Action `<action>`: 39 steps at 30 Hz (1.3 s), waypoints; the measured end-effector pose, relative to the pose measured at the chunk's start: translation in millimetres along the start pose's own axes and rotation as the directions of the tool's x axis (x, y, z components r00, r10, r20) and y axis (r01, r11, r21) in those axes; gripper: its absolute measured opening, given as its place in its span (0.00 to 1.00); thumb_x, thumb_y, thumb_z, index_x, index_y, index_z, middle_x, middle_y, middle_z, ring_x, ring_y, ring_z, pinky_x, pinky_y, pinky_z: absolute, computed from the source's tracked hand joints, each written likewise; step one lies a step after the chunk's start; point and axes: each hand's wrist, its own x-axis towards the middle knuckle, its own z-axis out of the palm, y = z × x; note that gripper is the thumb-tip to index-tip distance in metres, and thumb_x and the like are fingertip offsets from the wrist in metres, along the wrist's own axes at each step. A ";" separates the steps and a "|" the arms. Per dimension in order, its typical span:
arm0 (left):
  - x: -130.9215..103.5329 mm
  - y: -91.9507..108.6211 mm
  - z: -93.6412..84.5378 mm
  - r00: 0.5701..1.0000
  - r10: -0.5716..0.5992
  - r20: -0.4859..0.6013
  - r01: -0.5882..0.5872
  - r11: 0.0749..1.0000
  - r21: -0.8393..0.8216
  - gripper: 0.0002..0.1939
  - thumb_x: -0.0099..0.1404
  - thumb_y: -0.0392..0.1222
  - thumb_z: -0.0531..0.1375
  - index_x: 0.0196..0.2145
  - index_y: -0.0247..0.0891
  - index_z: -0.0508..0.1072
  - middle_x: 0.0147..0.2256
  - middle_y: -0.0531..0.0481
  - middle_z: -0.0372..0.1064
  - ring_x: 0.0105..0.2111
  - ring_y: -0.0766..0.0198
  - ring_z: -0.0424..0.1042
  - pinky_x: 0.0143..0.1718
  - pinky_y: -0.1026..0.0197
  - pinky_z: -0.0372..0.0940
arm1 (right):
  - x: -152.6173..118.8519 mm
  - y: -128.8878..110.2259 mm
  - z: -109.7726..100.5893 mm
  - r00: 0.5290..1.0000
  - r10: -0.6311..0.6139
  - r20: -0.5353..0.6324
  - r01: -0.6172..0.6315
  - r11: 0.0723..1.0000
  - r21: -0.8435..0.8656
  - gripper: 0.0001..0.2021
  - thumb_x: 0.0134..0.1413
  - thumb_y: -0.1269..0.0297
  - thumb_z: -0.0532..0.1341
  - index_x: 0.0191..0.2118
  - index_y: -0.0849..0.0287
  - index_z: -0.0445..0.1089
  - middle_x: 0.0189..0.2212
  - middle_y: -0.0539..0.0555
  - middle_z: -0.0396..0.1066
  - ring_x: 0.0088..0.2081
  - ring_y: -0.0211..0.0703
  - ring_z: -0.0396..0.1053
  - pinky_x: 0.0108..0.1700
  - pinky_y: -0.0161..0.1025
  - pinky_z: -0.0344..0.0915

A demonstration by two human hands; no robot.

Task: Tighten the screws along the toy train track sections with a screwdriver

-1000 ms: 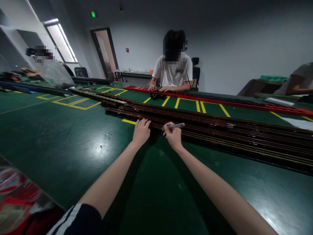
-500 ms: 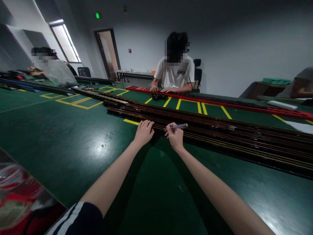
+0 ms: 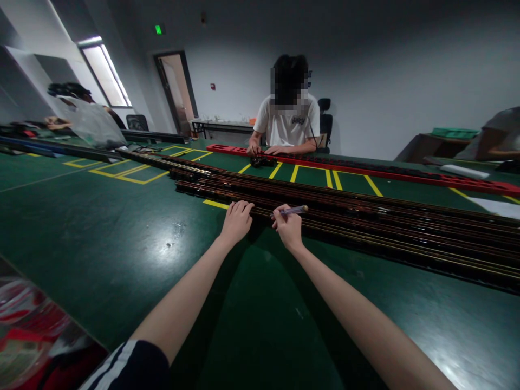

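Observation:
My right hand (image 3: 289, 227) is closed around a slim pen (image 3: 296, 210) with a clear purplish barrel and a gold-coloured end. Its tip points left and down at the near edge of a bundle of long dark strips (image 3: 365, 227); whether it touches cannot be made out. These strips have coppery and gold lines and run across the green table. To the left of the pen, my left hand (image 3: 238, 222) lies palm down with fingers stretched over the near edge of the strips. Its thumb side faces the pen.
Across the green table (image 3: 134, 233), a person in a white shirt (image 3: 290, 122) handles a small dark object (image 3: 263, 161) beside a long red rail (image 3: 406, 176). Yellow tape lines mark the tabletop. A clear plastic bag (image 3: 95, 122) stands far left; red packages (image 3: 24, 341) lie beyond the lower left edge.
The whole view has shifted slightly. Both hands keep nearly the same place on the strips, and the pen stays in my right hand.

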 end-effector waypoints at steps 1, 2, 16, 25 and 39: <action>0.0 0.1 -0.3 1.000 -0.002 0.002 0.002 1.000 0.001 0.21 0.63 0.30 0.48 0.52 0.37 0.67 0.51 0.44 0.68 0.56 0.55 0.62 0.62 0.47 0.50 | 0.0 -0.2 -0.1 1.000 0.000 0.001 0.000 1.000 0.001 0.11 0.55 0.57 0.54 0.28 0.57 0.64 0.21 0.50 0.69 0.19 0.39 0.69 0.21 0.34 0.63; 0.0 0.2 -0.6 1.000 -0.005 0.003 0.005 1.000 0.003 0.21 0.63 0.30 0.48 0.52 0.38 0.67 0.51 0.44 0.68 0.56 0.56 0.62 0.62 0.47 0.50 | -0.1 -0.4 -0.2 1.000 -0.002 0.003 0.001 1.000 0.003 0.11 0.55 0.57 0.54 0.27 0.57 0.64 0.21 0.50 0.69 0.19 0.39 0.69 0.21 0.34 0.62; 0.6 2.2 -1.7 1.000 -0.012 -0.006 0.012 0.999 0.040 0.16 0.66 0.39 0.52 0.51 0.38 0.68 0.50 0.43 0.69 0.55 0.54 0.64 0.61 0.47 0.51 | -0.6 -2.2 -0.6 1.000 0.002 -0.004 -0.002 1.000 0.028 0.12 0.56 0.55 0.53 0.28 0.57 0.63 0.22 0.50 0.69 0.18 0.38 0.67 0.20 0.33 0.61; 0.5 5.7 -3.3 1.000 -0.014 -0.026 0.015 0.997 0.072 0.16 0.66 0.38 0.51 0.51 0.37 0.68 0.50 0.42 0.69 0.54 0.54 0.64 0.61 0.48 0.51 | -1.4 -6.1 -1.0 1.000 -0.005 0.010 0.005 1.000 0.009 0.12 0.57 0.55 0.53 0.29 0.57 0.63 0.23 0.50 0.70 0.19 0.38 0.68 0.21 0.33 0.63; 0.7 3.7 -6.0 0.998 -0.055 -0.029 0.056 0.997 0.054 0.23 0.60 0.27 0.48 0.50 0.39 0.70 0.50 0.43 0.68 0.55 0.53 0.63 0.62 0.46 0.51 | -1.9 -9.4 -0.6 0.997 -0.044 0.068 0.046 0.998 -0.038 0.12 0.58 0.55 0.54 0.29 0.57 0.64 0.24 0.52 0.72 0.20 0.39 0.69 0.21 0.34 0.64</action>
